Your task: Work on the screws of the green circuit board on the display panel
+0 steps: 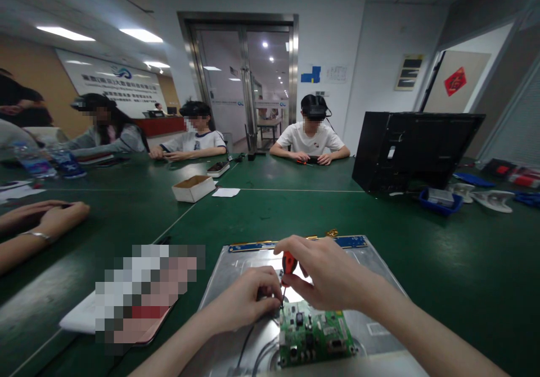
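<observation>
Gripping a small red and black screwdriver with a thin metal rod (289, 263) from above with the right hand (324, 273), with thumb and fingers clamped on the handle. Pointing the tip almost straight down, at the top left corner of a green circuit board with many tiny parts (314, 337). Bending the fingers of the left hand (248, 298) in close beside that tip; cannot tell if pinching anything there. Under both hands, lying flat, a wide, shiny grey metal panel (244, 259). On top of it, the board, bumpy with black and silver blocks. Along the far edge of the panel, a long, thin blue strip (352, 242). Just left of the board, thin, bendy black wires (244, 346). Under everything, a smooth, dark green desk (304, 214). Farther off, to the left, an open white box with a brown inside (194, 190); to the right, a big black screen (405, 146).
</observation>
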The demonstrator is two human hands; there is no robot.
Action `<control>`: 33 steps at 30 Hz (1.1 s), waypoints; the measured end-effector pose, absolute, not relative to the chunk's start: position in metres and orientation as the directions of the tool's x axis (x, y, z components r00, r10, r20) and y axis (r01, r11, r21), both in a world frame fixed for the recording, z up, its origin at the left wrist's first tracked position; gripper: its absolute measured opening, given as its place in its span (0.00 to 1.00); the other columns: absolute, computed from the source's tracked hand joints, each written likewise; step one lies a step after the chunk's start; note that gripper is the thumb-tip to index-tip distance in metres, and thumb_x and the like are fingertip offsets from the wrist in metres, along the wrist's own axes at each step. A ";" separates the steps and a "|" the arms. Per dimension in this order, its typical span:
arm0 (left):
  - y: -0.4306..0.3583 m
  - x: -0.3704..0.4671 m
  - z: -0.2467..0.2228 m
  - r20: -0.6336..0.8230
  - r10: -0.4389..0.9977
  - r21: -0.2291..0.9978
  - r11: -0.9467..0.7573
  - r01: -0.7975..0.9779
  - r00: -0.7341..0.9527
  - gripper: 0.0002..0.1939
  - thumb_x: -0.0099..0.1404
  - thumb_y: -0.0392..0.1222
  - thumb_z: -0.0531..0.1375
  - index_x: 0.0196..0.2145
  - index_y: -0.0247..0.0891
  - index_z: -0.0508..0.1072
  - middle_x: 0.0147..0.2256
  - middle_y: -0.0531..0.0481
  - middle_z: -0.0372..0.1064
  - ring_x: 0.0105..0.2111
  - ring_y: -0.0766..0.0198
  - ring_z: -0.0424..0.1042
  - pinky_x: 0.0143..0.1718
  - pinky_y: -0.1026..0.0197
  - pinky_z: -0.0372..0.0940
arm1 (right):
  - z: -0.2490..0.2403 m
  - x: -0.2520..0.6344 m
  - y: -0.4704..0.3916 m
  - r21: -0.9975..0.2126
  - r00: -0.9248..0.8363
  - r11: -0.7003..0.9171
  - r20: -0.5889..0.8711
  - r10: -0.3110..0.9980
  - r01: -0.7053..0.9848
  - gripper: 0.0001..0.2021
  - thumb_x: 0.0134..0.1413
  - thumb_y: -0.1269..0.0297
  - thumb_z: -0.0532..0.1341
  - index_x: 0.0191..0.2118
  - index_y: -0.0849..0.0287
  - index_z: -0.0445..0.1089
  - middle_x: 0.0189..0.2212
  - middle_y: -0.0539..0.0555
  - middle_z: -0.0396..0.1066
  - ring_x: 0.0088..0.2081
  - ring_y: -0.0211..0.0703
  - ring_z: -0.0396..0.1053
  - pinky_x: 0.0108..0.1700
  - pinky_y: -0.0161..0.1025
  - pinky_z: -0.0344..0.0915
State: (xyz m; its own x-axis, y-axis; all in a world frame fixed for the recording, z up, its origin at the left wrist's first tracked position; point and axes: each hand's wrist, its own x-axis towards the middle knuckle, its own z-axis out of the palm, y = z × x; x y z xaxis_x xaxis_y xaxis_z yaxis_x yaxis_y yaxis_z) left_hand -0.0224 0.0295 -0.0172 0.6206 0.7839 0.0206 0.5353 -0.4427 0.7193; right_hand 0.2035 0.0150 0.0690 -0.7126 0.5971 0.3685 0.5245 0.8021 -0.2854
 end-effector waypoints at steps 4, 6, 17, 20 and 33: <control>0.029 -0.023 -0.016 0.008 0.782 0.724 -0.434 0.536 0.623 0.04 0.62 0.36 0.62 0.34 0.38 0.78 0.37 0.49 0.74 0.36 0.58 0.70 0.39 0.60 0.64 | 0.066 0.205 0.017 -0.216 -0.724 0.819 0.388 0.571 0.531 0.12 0.66 0.64 0.63 0.53 0.57 0.67 0.40 0.54 0.78 0.33 0.44 0.74 0.30 0.38 0.51; 0.029 -0.023 -0.015 0.010 0.778 0.730 -0.435 0.527 0.628 0.04 0.62 0.35 0.62 0.33 0.37 0.78 0.38 0.48 0.74 0.38 0.58 0.71 0.40 0.60 0.64 | 0.066 0.205 0.018 -0.185 -0.735 0.828 0.388 0.557 0.530 0.09 0.67 0.63 0.62 0.50 0.56 0.68 0.40 0.54 0.78 0.33 0.44 0.74 0.29 0.38 0.50; 0.031 -0.022 -0.015 0.054 0.754 0.759 -0.457 0.464 0.655 0.03 0.61 0.36 0.62 0.31 0.37 0.78 0.36 0.49 0.74 0.36 0.58 0.70 0.38 0.60 0.62 | 0.072 0.208 0.014 -0.301 -0.745 0.854 0.420 0.518 0.424 0.17 0.55 0.70 0.58 0.51 0.60 0.66 0.41 0.56 0.76 0.33 0.44 0.71 0.31 0.39 0.56; 0.030 -0.022 -0.013 0.045 0.761 0.758 -0.448 0.474 0.647 0.03 0.59 0.35 0.62 0.30 0.37 0.77 0.35 0.49 0.73 0.35 0.59 0.70 0.37 0.60 0.61 | 0.072 0.208 0.014 -0.314 -0.738 0.843 0.410 0.535 0.436 0.16 0.56 0.71 0.57 0.51 0.59 0.66 0.39 0.55 0.76 0.33 0.44 0.71 0.31 0.39 0.56; 0.028 -0.020 -0.013 0.060 0.792 0.763 -0.429 0.483 0.608 0.06 0.57 0.33 0.62 0.32 0.37 0.78 0.32 0.52 0.71 0.32 0.62 0.68 0.33 0.63 0.59 | 0.068 0.205 0.017 -0.296 -0.717 0.804 0.365 0.594 0.516 0.17 0.61 0.68 0.60 0.55 0.57 0.65 0.40 0.54 0.79 0.34 0.45 0.74 0.32 0.39 0.53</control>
